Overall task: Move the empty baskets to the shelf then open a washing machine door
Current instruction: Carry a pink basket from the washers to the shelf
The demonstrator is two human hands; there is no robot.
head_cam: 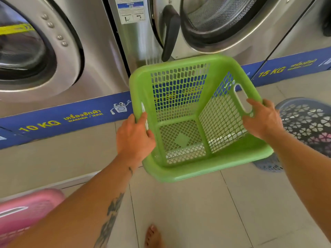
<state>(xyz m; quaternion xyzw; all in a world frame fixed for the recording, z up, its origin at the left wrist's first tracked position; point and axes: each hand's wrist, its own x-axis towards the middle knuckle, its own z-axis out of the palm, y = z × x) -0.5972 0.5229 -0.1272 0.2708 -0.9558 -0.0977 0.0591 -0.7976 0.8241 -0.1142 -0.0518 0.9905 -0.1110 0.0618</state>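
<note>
The green basket [197, 119] hangs clear of the tiled floor [188, 212] in front of the steel washers, tilted so its open top faces the person, and it is empty. The left hand [134, 138] clamps the left rim; the right hand [262, 119] curls its fingers through the slotted handle on the right wall. To carry it well, keep both grips level and lift it away from the washer door [223, 25] behind (the shelf is out of view). It is light moulded plastic, square-meshed, with a smooth rolled rim. A pink basket [26, 212] and a dark flower-patterned basket [304, 120] wait on the floor.
</note>
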